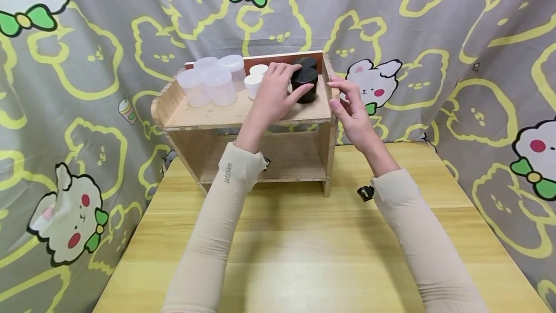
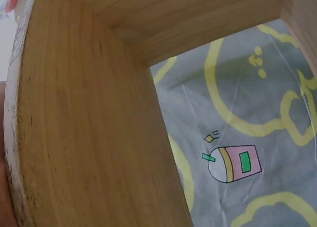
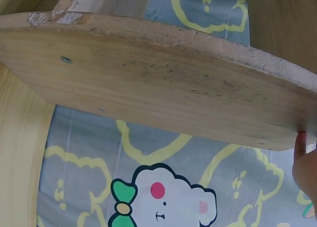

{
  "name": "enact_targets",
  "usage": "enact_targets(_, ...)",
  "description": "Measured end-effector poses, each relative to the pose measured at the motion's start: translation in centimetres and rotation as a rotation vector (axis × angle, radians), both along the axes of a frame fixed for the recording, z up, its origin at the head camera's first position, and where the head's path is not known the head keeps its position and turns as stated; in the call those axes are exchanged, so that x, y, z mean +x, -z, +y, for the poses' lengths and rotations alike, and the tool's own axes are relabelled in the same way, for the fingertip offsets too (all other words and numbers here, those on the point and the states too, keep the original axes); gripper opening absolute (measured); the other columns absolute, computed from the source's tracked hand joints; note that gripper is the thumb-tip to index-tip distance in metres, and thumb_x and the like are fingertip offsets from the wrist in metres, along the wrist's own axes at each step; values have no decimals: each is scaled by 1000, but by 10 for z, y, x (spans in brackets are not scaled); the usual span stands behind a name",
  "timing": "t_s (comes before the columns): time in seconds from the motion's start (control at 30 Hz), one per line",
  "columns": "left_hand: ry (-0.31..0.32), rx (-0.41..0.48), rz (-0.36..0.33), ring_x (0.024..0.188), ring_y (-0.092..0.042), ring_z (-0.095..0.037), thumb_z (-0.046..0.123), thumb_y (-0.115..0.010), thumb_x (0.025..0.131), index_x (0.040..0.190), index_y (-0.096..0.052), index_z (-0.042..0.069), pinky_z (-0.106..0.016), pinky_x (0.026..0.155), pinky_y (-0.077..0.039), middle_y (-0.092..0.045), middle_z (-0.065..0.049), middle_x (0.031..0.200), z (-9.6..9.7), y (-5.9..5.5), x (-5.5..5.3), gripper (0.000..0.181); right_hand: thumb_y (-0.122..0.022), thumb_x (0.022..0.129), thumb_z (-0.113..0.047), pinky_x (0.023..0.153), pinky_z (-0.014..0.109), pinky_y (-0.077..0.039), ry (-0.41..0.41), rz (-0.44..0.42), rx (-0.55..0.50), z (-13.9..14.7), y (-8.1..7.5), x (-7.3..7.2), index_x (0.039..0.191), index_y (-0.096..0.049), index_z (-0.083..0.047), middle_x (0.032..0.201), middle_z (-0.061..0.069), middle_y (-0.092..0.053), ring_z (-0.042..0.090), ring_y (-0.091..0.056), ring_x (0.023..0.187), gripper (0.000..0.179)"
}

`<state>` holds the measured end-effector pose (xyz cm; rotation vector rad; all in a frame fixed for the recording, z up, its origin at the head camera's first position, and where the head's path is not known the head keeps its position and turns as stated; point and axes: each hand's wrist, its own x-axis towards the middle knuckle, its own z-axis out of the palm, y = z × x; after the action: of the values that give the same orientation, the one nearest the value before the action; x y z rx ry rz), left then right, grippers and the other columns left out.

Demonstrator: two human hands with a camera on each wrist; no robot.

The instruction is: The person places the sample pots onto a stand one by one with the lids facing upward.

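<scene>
A small two-tier wooden shelf [image 1: 260, 151] stands on the table. At the right of its top board are two black jars [image 1: 304, 86], one behind the other. My left hand [image 1: 274, 88] reaches over the board from the front; its thumb and index finger spread against the left side of the black jars. Two white-lidded jars [image 1: 253, 85] are just left of that hand, partly hidden by it. My right hand [image 1: 356, 117] grips the shelf's right side panel [image 1: 328, 78] near the top, and a finger presses on the panel's outer face [image 3: 163, 93] in the right wrist view.
Several translucent lidded jars [image 1: 210, 81] are grouped at the left of the top board. A small black object [image 1: 366, 193] lies on the wooden table [image 1: 312, 255] near my right forearm. Patterned grey curtains [image 1: 434, 23] hang behind and at both sides.
</scene>
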<state>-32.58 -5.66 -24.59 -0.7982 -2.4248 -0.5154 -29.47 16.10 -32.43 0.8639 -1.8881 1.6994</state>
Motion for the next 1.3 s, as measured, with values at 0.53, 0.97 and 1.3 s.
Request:
enact_targets(0.53,-38,-17,-2,135,-48,-28,50,-60,103,147,-57,7,-41,118,-33,-64,-10,137,2,2,1,61,-50,107,-6,115,38,-39,-5,15,13,2,1,-1,144,-46,0,159,1,-39,17,-37,147,38)
enact_targets(0.97,-69,-19,-2,136,-48,-26,52,-59,102,146,-57,10,-42,118,-33,-64,-8,141,3,4,1,61,-51,107,-7,116,39,-38,-8,16,17,3,2,-1,144,-45,-1,159,1,-39,18,-37,147,38)
enact_targets(1.3,-101,-47,27,134,-49,-27,57,-61,99,148,-56,12,-42,119,-31,-63,-8,143,2,5,3,66,-50,107,-5,111,33,-39,-16,14,-6,1,2,0,145,-45,1,158,2,-38,16,-40,140,39)
